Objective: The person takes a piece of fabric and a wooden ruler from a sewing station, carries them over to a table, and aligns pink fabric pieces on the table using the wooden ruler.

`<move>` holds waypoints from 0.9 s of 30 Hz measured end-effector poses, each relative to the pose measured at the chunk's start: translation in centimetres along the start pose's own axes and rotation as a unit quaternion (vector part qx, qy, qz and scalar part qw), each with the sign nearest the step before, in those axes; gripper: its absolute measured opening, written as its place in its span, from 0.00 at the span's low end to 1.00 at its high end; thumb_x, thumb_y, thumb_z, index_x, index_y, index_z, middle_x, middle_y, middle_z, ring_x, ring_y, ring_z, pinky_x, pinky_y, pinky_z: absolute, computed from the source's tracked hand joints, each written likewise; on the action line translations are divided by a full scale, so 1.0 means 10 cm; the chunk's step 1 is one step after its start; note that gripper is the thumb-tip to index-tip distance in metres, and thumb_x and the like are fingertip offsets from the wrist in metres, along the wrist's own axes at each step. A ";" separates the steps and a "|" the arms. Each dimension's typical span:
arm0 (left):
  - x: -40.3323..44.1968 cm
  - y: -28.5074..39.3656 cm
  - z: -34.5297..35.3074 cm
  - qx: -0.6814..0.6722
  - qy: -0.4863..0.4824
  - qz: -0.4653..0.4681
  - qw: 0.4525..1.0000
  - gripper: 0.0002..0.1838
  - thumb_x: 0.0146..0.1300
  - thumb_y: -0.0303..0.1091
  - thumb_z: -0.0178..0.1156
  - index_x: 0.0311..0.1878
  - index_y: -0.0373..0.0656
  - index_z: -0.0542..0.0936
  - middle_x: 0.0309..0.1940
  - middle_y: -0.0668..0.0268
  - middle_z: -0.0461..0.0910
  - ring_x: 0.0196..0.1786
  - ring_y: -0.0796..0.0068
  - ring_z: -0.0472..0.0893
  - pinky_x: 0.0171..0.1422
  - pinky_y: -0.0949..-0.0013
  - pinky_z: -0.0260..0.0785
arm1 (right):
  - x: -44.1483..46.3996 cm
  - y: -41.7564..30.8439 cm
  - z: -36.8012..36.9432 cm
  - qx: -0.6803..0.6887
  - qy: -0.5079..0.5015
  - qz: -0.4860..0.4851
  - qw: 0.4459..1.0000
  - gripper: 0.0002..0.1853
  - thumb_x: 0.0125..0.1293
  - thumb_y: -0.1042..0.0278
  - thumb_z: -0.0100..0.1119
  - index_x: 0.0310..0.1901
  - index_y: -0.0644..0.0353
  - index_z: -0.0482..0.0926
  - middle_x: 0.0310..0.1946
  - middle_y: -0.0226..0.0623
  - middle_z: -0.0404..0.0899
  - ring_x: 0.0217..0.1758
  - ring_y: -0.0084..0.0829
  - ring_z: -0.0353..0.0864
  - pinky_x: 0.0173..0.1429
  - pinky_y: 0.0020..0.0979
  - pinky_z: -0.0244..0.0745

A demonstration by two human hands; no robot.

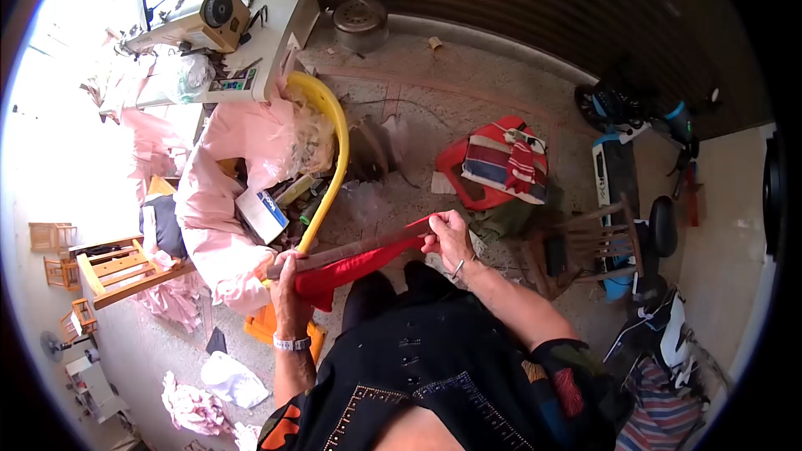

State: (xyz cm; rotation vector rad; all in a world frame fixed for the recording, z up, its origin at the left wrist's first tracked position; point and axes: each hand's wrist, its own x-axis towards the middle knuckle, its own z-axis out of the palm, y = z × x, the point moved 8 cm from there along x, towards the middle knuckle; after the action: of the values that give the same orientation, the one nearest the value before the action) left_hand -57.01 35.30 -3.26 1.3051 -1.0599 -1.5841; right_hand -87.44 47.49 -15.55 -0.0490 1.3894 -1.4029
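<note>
A long strip of red cloth (334,277) with a brownish-grey band along its upper edge stretches between my two hands, in front of my body. My left hand (289,282), with a watch on the wrist, grips the band's left end. At the other end, my right hand (449,238), with a bracelet on the wrist, pinches the red cloth. Just beyond the strip stands a yellow-rimmed basin (341,146), with pink fabric (219,215) draped over its left side and a blue-and-white box (262,215) inside.
A sewing machine (188,21) sits on a white table (284,0) at the upper left. Striped cloth (501,165) lies on a red stool (453,169). Right of it are a wooden chair (597,246) and a scooter (616,171). A wooden stool (125,267) stands left.
</note>
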 end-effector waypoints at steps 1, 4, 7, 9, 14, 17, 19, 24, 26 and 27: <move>0.00 0.01 0.04 -0.028 0.017 -0.039 0.999 0.11 0.70 0.41 0.59 0.41 0.43 0.78 0.40 0.69 0.75 0.44 0.77 0.74 0.53 0.71 0.69 | 0.07 -0.04 0.04 -0.008 -0.017 0.022 1.000 0.13 0.73 0.64 0.58 0.47 0.63 0.69 0.36 0.40 0.79 0.26 0.25 0.81 0.25 0.29 0.83; 0.22 -0.08 0.01 -0.054 0.084 -0.069 0.993 0.11 0.70 0.43 0.60 0.39 0.44 0.78 0.38 0.70 0.74 0.42 0.80 0.72 0.50 0.74 0.66 | 0.44 -0.04 0.12 -0.044 -0.060 0.058 0.996 0.13 0.72 0.64 0.58 0.49 0.63 0.69 0.38 0.40 0.78 0.32 0.31 0.84 0.26 0.30 0.83; 0.46 0.00 0.02 -0.085 0.089 -0.052 0.991 0.11 0.70 0.41 0.59 0.37 0.44 0.78 0.34 0.72 0.75 0.40 0.81 0.72 0.48 0.74 0.65 | 0.73 -0.27 0.37 -0.075 -0.106 0.105 0.986 0.13 0.72 0.64 0.58 0.48 0.63 0.70 0.33 0.38 0.79 0.29 0.27 0.83 0.25 0.29 0.82; 0.67 0.15 0.04 -0.067 0.113 -0.019 0.991 0.11 0.69 0.40 0.59 0.35 0.44 0.78 0.33 0.72 0.75 0.38 0.81 0.72 0.45 0.75 0.65 | 0.95 -0.49 0.55 -0.119 -0.135 0.102 0.978 0.12 0.73 0.63 0.58 0.47 0.62 0.70 0.30 0.38 0.80 0.26 0.23 0.80 0.25 0.28 0.81; 1.19 0.53 0.18 -0.071 0.118 0.031 0.990 0.11 0.69 0.41 0.58 0.35 0.45 0.79 0.30 0.73 0.73 0.35 0.82 0.71 0.42 0.76 0.65 | 1.31 -1.19 1.02 -0.301 -0.176 0.074 0.934 0.10 0.75 0.62 0.54 0.46 0.61 0.72 0.28 0.38 0.82 0.23 0.20 0.79 0.27 0.28 0.82; 1.47 0.53 0.21 -0.116 0.096 0.016 0.988 0.12 0.70 0.41 0.57 0.34 0.44 0.78 0.29 0.73 0.73 0.36 0.83 0.70 0.43 0.77 0.63 | 1.57 -1.55 1.27 -0.417 -0.240 0.059 0.875 0.11 0.74 0.62 0.54 0.48 0.61 0.75 0.30 0.38 0.83 0.24 0.22 0.80 0.28 0.28 0.81; 1.56 0.52 0.16 -0.104 0.111 0.015 0.988 0.13 0.70 0.41 0.57 0.33 0.43 0.78 0.29 0.73 0.73 0.36 0.83 0.69 0.43 0.77 0.63 | 1.72 -1.86 1.47 -0.554 -0.245 0.024 0.796 0.14 0.71 0.62 0.56 0.51 0.61 0.76 0.31 0.38 0.83 0.26 0.24 0.82 0.31 0.29 0.81; 1.57 0.57 0.07 -0.033 0.157 0.051 0.986 0.13 0.70 0.40 0.55 0.32 0.43 0.79 0.28 0.74 0.73 0.36 0.83 0.69 0.45 0.76 0.62 | 1.88 -3.52 3.01 -0.548 -0.271 -0.446 0.654 0.08 0.66 0.68 0.59 0.43 0.61 0.82 0.37 0.41 0.83 0.41 0.34 0.83 0.46 0.33 0.77; 1.54 0.42 0.03 -0.040 0.197 0.035 0.979 0.13 0.70 0.39 0.55 0.32 0.42 0.79 0.28 0.74 0.73 0.36 0.82 0.68 0.44 0.76 0.61 | 1.71 -4.22 3.75 -0.506 -0.264 -0.548 0.612 0.07 0.64 0.71 0.58 0.40 0.63 0.82 0.38 0.47 0.82 0.44 0.45 0.82 0.50 0.39 0.77; 1.54 0.33 0.02 -0.045 0.217 0.024 0.975 0.13 0.70 0.39 0.55 0.31 0.42 0.79 0.28 0.74 0.73 0.36 0.82 0.68 0.44 0.76 0.61 | 1.61 -4.51 4.09 -0.487 -0.259 -0.580 0.600 0.06 0.63 0.73 0.58 0.39 0.64 0.82 0.38 0.47 0.81 0.42 0.46 0.82 0.49 0.39 0.77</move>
State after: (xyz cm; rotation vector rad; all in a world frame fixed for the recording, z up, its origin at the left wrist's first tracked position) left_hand -59.15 19.81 -4.91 1.4648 -0.7322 -1.2177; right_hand -94.66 -4.33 19.49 -2.2526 1.4125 -1.1152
